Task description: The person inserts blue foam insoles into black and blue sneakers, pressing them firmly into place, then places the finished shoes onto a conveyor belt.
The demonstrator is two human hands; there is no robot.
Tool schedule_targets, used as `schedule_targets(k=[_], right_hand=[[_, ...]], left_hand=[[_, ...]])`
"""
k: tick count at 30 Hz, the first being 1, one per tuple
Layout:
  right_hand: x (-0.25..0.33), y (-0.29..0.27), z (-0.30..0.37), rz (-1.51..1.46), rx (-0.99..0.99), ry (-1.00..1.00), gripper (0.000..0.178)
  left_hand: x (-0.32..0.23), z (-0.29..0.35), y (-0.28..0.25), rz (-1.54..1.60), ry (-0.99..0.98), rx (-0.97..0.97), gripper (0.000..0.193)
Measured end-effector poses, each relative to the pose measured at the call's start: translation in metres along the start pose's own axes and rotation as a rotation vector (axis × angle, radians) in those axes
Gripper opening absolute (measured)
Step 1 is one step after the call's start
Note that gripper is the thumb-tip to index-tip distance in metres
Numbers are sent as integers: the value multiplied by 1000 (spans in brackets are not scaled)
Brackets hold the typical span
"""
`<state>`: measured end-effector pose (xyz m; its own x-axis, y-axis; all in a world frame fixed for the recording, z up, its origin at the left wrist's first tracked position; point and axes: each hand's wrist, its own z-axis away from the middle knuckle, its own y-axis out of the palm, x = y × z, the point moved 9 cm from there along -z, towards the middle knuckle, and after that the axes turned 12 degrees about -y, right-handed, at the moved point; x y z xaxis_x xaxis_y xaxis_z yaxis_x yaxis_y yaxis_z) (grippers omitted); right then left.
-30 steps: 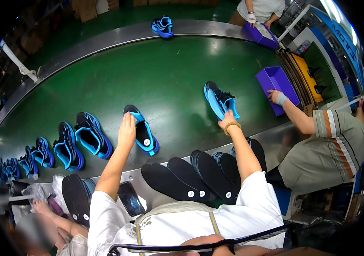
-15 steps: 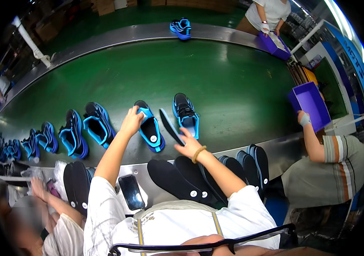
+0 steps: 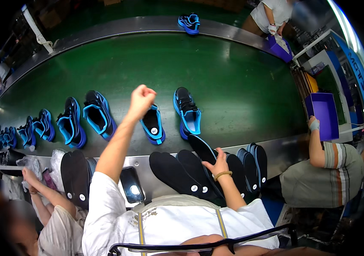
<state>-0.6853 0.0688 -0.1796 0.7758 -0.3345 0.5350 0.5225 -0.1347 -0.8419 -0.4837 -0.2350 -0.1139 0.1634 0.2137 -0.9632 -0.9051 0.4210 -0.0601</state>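
The black insole (image 3: 200,146) has shifted from beside the centre shoe (image 3: 187,109) to lower centre, still unfitted, right hand (image 3: 221,164) spread beside it, left hand (image 3: 142,102) fisted, contents unseen.

Shoes (image 3: 186,105) stand on the green belt (image 3: 241,85), black insoles (image 3: 165,167) along its metal edge (image 3: 153,184).

light: tubes (image 3: 347,26) upper right, kinda blown out | glare: hot spot on phone (image 3: 130,179) | edges: bendy fisheye, black corners

The left hand (image 3: 142,102) curls near a shoe (image 3: 153,122), right hand (image 3: 218,164) beside insoles (image 3: 165,166).
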Motion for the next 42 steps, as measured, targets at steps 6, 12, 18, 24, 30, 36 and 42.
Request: schedule_targets(k=[6,12,18,24,30,36,42], right_hand=[[21,-7,21,77,-310,-365,42],[23,9,13,243,-31,-115,47],[0,8,4,98,149,5,45],[-20,-51,-10,-746,86,277,21],[53,-15,-74,-919,528,273,23],[72,76,-168,26,442,-264,26],[98,80,-158,283,110,-682,24]], left_hand=[[-1,31,133,-897,566,50,53],[31,-4,114,-605,548,-197,32],[24,-3,75,-593,326,-294,34],[56,-13,73,-436,123,-101,36],[63,-15,78,-337,29,59,33],[70,-18,77,-295,50,110,35],[76,-22,80,-429,1,166,30]])
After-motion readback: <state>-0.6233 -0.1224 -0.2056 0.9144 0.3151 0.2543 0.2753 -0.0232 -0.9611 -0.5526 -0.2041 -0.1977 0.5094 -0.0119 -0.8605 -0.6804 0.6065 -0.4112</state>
